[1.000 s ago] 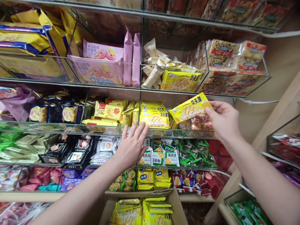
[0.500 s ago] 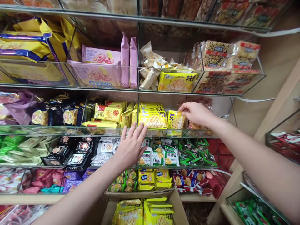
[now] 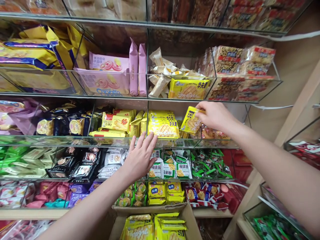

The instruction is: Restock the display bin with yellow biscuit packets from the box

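Observation:
My right hand (image 3: pixel 212 116) pinches a yellow packet of waffle biscuits (image 3: pixel 191 120) by its upper right corner. The packet is tilted and raised a little above the shelf compartment. To its left, a row of matching yellow waffle packets (image 3: pixel 163 127) stands in the same compartment. My left hand (image 3: pixel 141 154) has its fingers spread, with the fingertips at the clear front lip (image 3: pixel 120 142) of the shelf, just below that row. Nothing shows in the left hand. Below both arms, an open cardboard box (image 3: pixel 192 216) holds more of the yellow waffle packets (image 3: pixel 140 228).
Clear dividers split the shelves into compartments. Pink biscuit packs (image 3: pixel 107 80) and a large yellow waffle pack (image 3: pixel 190 88) sit one shelf up. White-and-green packets (image 3: pixel 168 166) lie one shelf down, beside green-wrapped sweets (image 3: pixel 210 163). A wooden upright (image 3: pixel 277 136) stands at right.
My right hand has lifted the waffle packet up and slightly right, tilting it out of its upright place beside the row. My left hand has stayed at the shelf lip.

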Demonstrator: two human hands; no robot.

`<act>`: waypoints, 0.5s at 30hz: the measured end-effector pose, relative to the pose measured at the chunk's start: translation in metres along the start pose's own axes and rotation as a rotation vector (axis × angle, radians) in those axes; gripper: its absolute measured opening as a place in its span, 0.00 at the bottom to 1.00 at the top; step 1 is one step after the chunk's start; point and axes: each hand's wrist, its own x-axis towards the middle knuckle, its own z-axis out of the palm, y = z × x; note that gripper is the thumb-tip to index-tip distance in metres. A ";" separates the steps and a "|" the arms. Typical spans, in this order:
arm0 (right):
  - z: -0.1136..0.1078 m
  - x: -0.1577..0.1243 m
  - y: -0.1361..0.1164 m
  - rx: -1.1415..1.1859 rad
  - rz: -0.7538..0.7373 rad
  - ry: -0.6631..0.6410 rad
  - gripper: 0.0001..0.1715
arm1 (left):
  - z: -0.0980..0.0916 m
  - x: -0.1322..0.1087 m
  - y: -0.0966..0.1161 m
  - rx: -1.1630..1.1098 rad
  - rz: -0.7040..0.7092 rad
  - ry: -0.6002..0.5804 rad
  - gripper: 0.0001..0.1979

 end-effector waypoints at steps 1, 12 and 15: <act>-0.004 -0.006 0.005 0.060 0.059 0.065 0.10 | 0.000 0.000 -0.001 -0.011 0.001 0.004 0.32; 0.033 -0.082 -0.019 1.713 0.659 0.147 0.18 | -0.039 0.050 0.035 -1.238 -0.230 0.163 0.30; 0.044 -0.089 -0.032 1.778 0.665 0.048 0.18 | -0.046 0.079 0.045 -1.575 -0.368 0.125 0.23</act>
